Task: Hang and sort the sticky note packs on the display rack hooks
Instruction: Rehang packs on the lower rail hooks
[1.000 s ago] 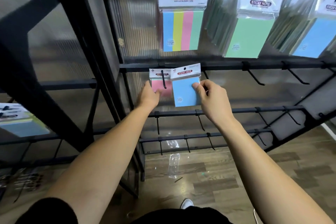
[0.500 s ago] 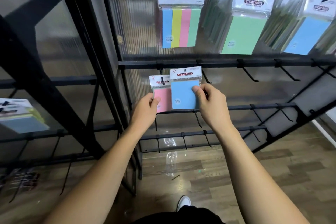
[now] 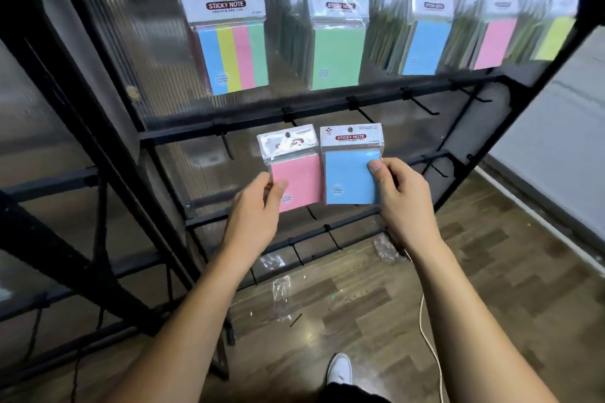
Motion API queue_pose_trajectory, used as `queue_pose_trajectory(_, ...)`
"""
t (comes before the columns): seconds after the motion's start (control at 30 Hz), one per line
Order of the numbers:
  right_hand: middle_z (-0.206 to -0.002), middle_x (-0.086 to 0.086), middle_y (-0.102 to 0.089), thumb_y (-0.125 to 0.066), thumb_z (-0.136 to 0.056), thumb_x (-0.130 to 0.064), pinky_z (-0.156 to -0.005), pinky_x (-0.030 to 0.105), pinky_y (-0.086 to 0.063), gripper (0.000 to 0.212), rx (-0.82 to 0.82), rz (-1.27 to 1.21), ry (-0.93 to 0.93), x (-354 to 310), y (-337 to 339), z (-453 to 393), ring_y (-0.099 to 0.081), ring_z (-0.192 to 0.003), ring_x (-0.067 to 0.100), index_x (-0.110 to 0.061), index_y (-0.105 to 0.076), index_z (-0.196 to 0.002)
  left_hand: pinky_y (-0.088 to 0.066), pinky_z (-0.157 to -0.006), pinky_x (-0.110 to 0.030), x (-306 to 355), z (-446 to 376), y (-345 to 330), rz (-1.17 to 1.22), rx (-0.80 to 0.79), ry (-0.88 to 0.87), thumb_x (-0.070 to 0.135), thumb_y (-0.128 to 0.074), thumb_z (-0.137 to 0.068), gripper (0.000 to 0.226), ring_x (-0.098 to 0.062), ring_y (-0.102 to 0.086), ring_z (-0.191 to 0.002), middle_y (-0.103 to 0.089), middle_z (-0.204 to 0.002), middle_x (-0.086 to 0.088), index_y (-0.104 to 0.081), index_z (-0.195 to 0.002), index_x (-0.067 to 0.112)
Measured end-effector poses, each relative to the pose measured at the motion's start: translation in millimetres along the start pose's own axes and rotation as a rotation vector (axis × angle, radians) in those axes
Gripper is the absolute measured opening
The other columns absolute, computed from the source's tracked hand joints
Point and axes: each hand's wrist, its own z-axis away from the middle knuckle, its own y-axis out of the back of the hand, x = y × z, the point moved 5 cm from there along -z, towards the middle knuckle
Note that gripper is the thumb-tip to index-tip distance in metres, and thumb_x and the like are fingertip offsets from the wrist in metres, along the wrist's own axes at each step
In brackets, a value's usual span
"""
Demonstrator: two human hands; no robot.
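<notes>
Pink and blue sticky note packs, one gripped in each hand, held side by side before the black display rack [image 3: 294, 114].

Left hand [image 3: 258, 206] pinches the pink pack [image 3: 298, 178] at its lower left edge, thumb in front; its header print is blurred. Right hand [image 3: 399, 196] pinches the blue pack [image 3: 348, 173] at its right edge. Both packs sit just below the second rail, edges nearly touching; whether either is on a hook cannot be told. Larger packs [image 3: 337, 42] hang on the top rail, the rightmost blurred.
</notes>
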Motion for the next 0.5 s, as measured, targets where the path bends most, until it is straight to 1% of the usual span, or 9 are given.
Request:
queue_pose_trajectory(0.07, -0.086, -0.009, -0.067, -0.05, -0.103, -0.031, -0.062, 0.011, -0.038, 0.023, 0.061, 0.018, -0.006, 5.6, 25.5, -3.0, -0.056, -0.076, -0.005, -0.017, -0.065, -0.092, -0.04, -0.062, -0.036, 15.7, -7.9, -16.4, 0.009, -0.031, -0.056, 0.037, -0.046, -0.102, 0.034, -0.022, -0.052, -0.067, -0.058, -0.074, -0.006, -0.048, -0.08, 0.012)
queue_pose_trajectory(0.13, -0.086, -0.015, -0.066, -0.05, -0.103, -0.031, -0.062, 0.009, -0.038, 0.021, 0.109, 0.024, -0.022, 12.0, 48.1, -6.0, -0.055, -0.076, -0.01, -0.019, -0.065, -0.093, -0.043, -0.064, -0.039, 32.3, -15.7, -32.2, 0.025, -0.061, -0.103, 0.037, -0.046, -0.102, 0.034, -0.026, -0.056, -0.073, -0.061, -0.079, -0.011, -0.052, -0.085, 0.009)
queue_pose_trajectory(0.17, -0.086, -0.016, -0.066, -0.05, -0.103, -0.031, -0.062, 0.009, -0.038, 0.021, 0.133, 0.022, -0.031, 15.8, 58.1, -8.0, -0.056, -0.076, -0.01, -0.02, -0.065, -0.093, -0.043, -0.063, -0.039, 42.2, -19.1, -39.5, 0.033, -0.077, -0.127, 0.036, -0.046, -0.102, 0.033, -0.026, -0.056, -0.073, -0.062, -0.08, -0.011, -0.053, -0.086, 0.009)
queue_pose_trajectory(0.2, -0.086, -0.016, -0.066, -0.05, -0.103, -0.031, -0.062, 0.009, -0.038, 0.021, 0.157, 0.017, -0.037, 19.4, 67.8, -10.2, -0.056, -0.076, -0.009, -0.021, -0.065, -0.092, -0.042, -0.062, -0.035, 51.4, -22.4, -46.1, 0.04, -0.088, -0.149, 0.036, -0.046, -0.103, 0.032, -0.023, -0.054, -0.07, -0.061, -0.078, -0.009, -0.053, -0.085, 0.01)
queue_pose_trajectory(0.3, -0.085, -0.011, -0.067, -0.051, -0.102, -0.029, -0.062, 0.012, -0.037, 0.022, 0.209, -0.006, -0.029, 28.8, 91.4, -20.6, -0.055, -0.073, -0.005, -0.017, -0.066, -0.092, -0.032, -0.054, -0.018, 78.0, -33.6, -63.7, 0.045, -0.104, -0.188, 0.035, -0.046, -0.103, 0.033, -0.01, -0.041, -0.057, -0.05, -0.067, 0.001, -0.051, -0.082, 0.01)
queue_pose_trajectory(0.37, -0.083, -0.008, -0.067, -0.052, -0.102, -0.029, -0.063, 0.015, -0.038, 0.022, 0.221, -0.037, -0.014, 33.3, 103.6, -30.7, -0.053, -0.071, -0.002, -0.016, -0.066, -0.092, -0.031, -0.051, -0.016, 94.4, -41.8, -73.4, 0.036, -0.098, -0.206, 0.034, -0.046, -0.103, 0.032, -0.004, -0.038, -0.055, -0.045, -0.064, 0.007, -0.049, -0.081, 0.012)
queue_pose_trajectory(0.4, -0.082, -0.008, -0.067, -0.052, -0.102, -0.029, -0.063, 0.016, -0.038, 0.022, 0.222, -0.054, -0.004, 34.7, 109.1, -36.8, -0.053, -0.07, -0.001, -0.016, -0.067, -0.092, -0.032, -0.051, -0.016, 101.7, -46.4, -77.8, 0.028, -0.09, -0.215, 0.034, -0.046, -0.103, 0.03, -0.003, -0.039, -0.055, -0.047, -0.065, 0.009, -0.051, -0.082, 0.013)
queue_pose_trajectory(0.47, -0.082, -0.009, -0.067, -0.052, -0.103, -0.029, -0.063, 0.016, -0.039, 0.022, 0.214, -0.081, 0.021, 37.4, 118.6, -51.4, -0.053, -0.07, -0.003, -0.017, -0.066, -0.092, -0.034, -0.054, -0.016, 115.0, -55.4, -86.2, 0.021, -0.074, -0.229, 0.034, -0.046, -0.103, 0.024, -0.005, -0.046, -0.063, -0.055, -0.073, 0.008, -0.057, -0.091, 0.016)
queue_pose_trajectory(0.5, -0.083, -0.01, -0.067, -0.051, -0.103, -0.029, -0.064, 0.017, -0.039, 0.022, 0.207, -0.092, 0.033, 39.1, 122.8, -59.6, -0.054, -0.071, -0.003, -0.017, -0.066, -0.092, -0.038, -0.06, -0.019, 121.3, -60.1, -90.5, 0.023, -0.063, -0.235, 0.034, -0.046, -0.103, 0.023, -0.008, -0.051, -0.069, -0.06, -0.079, 0.006, -0.059, -0.096, 0.017)
